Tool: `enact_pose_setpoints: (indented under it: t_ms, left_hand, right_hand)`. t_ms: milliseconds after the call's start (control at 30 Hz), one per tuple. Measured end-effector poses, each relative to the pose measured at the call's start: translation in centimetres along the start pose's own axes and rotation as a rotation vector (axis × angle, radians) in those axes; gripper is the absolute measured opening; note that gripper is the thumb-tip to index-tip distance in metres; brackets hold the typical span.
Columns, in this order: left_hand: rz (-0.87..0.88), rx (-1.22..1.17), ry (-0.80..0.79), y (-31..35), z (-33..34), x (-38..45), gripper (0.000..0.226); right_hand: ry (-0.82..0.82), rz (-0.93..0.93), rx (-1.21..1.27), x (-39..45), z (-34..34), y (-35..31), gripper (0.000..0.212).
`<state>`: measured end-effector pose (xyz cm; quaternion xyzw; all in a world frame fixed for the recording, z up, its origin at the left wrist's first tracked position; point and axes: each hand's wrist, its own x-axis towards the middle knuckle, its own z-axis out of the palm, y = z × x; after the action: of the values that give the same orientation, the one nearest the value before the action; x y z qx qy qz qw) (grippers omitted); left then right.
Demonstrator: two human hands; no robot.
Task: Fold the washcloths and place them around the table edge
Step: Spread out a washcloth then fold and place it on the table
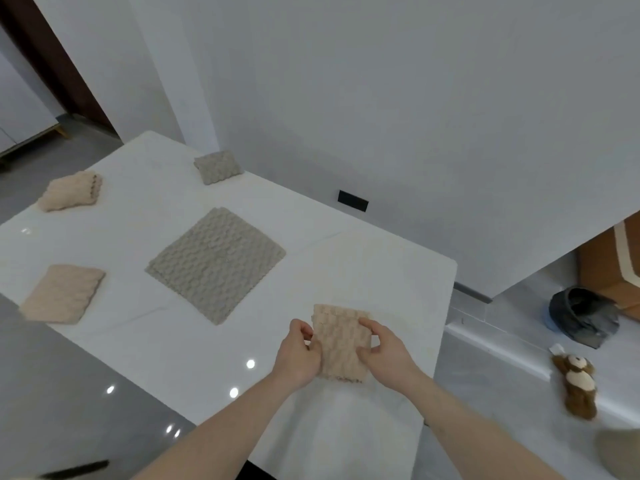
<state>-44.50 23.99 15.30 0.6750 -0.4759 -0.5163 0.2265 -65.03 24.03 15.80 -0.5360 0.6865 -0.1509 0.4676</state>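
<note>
Washcloth (341, 342), beige, nubbly, folded rectangular | left hand (298, 353) pinches its left edge | right hand (386, 348) pinches its right edge | glossy white table (194, 348)

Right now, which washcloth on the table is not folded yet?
The large grey washcloth mid-table: it lies spread flat, while the others are smaller folded bundles.

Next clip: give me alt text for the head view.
Both hands, left hand and right hand, grip a folded beige washcloth over the white table near its right edge. A grey washcloth lies unfolded mid-table; three folded ones sit along the far and left edges.
</note>
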Motion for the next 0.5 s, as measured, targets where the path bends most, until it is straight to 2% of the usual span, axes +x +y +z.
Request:
enact_pose_setpoints:
  t_ms: [233, 400, 500]
  left_hand:
    - [0.002, 0.039, -0.046, 1.2, 7.4, 1.5, 0.02]
    - [-0.022, 0.044, -0.13, 3.3, 10.4, 4.5, 0.028]
    - [0.0, 0.022, -0.123, 4.9, 12.0, 7.0, 0.034]
  right_hand:
    - [-0.031, 0.01, -0.052, 3.0, -4.6, 4.4, 0.059]
    - [0.004, 0.017, -0.129, 6.0, -7.2, 5.7, 0.061]
    - [0.031, 0.013, -0.163, 8.5, -9.2, 6.0, 0.062]
